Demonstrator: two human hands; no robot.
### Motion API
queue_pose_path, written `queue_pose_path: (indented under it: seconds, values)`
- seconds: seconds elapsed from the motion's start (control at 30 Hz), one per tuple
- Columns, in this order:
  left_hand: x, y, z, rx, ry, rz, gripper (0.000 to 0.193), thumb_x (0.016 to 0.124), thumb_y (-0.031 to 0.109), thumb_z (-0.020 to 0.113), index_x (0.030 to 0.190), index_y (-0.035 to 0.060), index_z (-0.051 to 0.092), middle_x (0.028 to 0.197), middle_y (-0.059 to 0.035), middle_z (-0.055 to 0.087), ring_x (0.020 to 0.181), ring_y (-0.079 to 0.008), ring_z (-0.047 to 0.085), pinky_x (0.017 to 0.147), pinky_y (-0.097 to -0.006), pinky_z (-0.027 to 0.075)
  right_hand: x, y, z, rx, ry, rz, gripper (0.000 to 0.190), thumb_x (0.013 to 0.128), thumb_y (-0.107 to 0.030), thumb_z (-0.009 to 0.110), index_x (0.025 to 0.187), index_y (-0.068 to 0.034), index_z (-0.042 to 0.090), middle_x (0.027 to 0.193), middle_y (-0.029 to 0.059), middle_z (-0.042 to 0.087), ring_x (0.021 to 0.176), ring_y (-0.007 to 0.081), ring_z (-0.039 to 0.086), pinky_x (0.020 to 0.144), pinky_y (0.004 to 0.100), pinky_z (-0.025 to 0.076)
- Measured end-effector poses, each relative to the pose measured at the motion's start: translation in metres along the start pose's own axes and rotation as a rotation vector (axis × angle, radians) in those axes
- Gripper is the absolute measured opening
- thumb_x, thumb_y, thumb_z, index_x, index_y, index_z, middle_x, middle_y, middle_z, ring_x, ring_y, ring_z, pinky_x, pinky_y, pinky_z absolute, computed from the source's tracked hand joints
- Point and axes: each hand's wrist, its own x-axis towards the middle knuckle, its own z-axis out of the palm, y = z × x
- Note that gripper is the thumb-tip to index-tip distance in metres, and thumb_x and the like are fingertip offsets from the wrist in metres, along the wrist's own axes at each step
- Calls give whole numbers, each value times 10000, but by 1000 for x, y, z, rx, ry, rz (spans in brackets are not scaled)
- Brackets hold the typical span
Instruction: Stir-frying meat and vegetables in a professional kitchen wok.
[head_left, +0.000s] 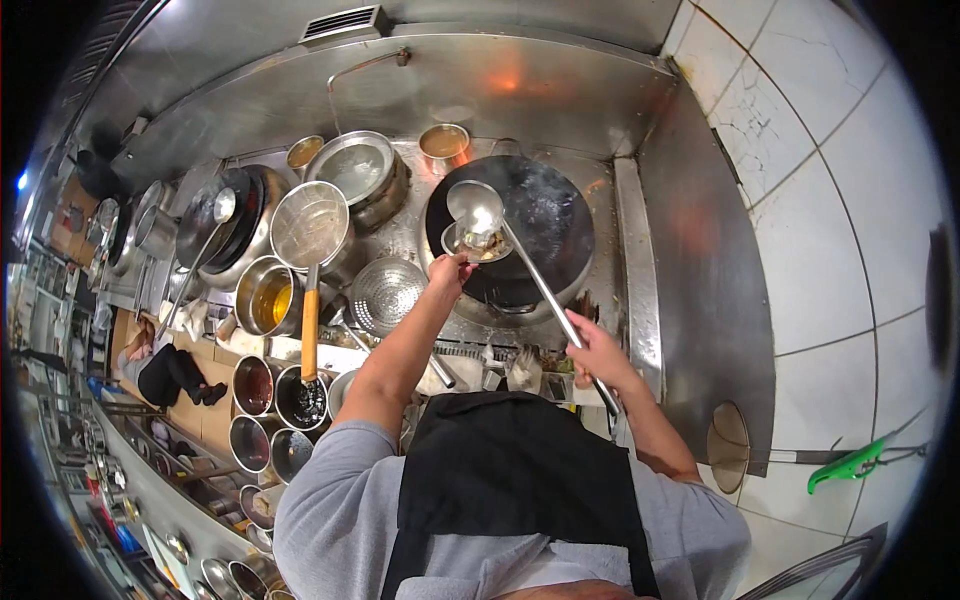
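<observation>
A large black wok (551, 225) sits on the burner in front of me, with faint steam over it. My left hand (448, 274) grips the near rim of a small metal bowl (450, 240) above the wok's left side. Food pieces (491, 247) lie in that bowl; what they are is too small to tell. My right hand (596, 351) is closed around the long handle of a steel ladle (536, 274). The ladle's head is over the small bowl and partly covers it. I cannot tell whether the two touch.
Left of the wok are a perforated skimmer (388, 296), a wooden-handled mesh strainer (309, 225), a pot of oil (266, 296) and a large water pot (352, 172). Sauce containers (253, 385) stand nearer me. A metal side wall (705, 300) bounds the right. Another person (169, 371) is at far left.
</observation>
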Motion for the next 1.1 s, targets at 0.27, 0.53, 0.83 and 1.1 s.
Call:
queue_pose_path:
  seconds: [0.27, 0.53, 0.83, 1.1]
  values:
    - [12, -10, 43, 465, -31, 191, 54, 806, 8, 615, 780, 7, 567, 724, -139, 647, 604, -263, 656, 504, -308, 534, -20, 100, -25, -741, 237, -348, 676, 819, -31, 572, 1441, -154, 339, 1032, 199, 564, 926, 381, 575, 799, 405, 472]
    - [-6, 15, 57, 1262, 181, 1254, 76, 774, 42, 606, 822, -1, 566, 1168, -276, 558, 1010, -420, 568, 867, -459, 476, -9, 111, -50, -803, 359, -284, 692, 787, 15, 534, 1429, -165, 352, 1083, 221, 557, 946, 414, 566, 836, 447, 469]
    - [-60, -4, 28, 1214, 334, 896, 122, 799, 77, 612, 725, 4, 548, 745, -163, 639, 767, -368, 649, 687, -405, 523, 3, 117, -43, -714, 342, -345, 709, 784, 7, 526, 1445, -149, 323, 1141, 243, 548, 1026, 420, 543, 893, 456, 442]
    - [-118, -13, -45, -88, 135, 413, 221, 840, 21, 631, 787, 48, 418, 688, -78, 541, 557, -182, 584, 568, -327, 585, 29, 101, -43, -778, 260, -308, 647, 795, -3, 522, 1414, -117, 375, 1100, 254, 569, 1022, 428, 550, 896, 458, 444]
